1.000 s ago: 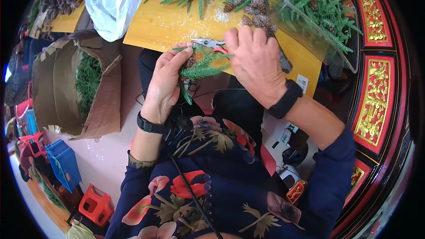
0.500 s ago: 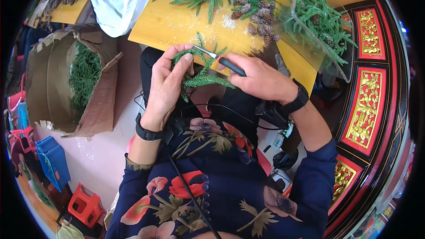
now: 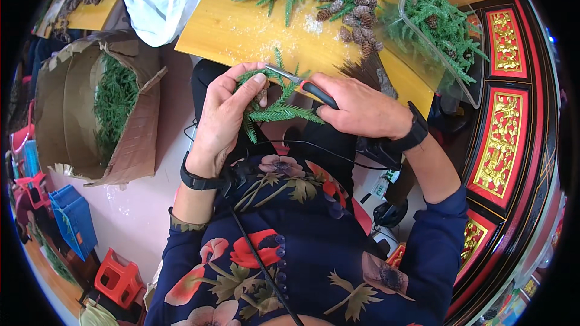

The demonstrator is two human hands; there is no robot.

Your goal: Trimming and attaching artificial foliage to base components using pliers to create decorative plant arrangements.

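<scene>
Yellow tabletop (image 3: 211, 33) and pinkish floor (image 3: 136, 214) lie beyond the sprig (image 3: 281, 112).

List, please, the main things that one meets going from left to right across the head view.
Cardboard box, left hand with green sprig, pliers, right hand, clear plastic container, red-and-gold panels.
</scene>
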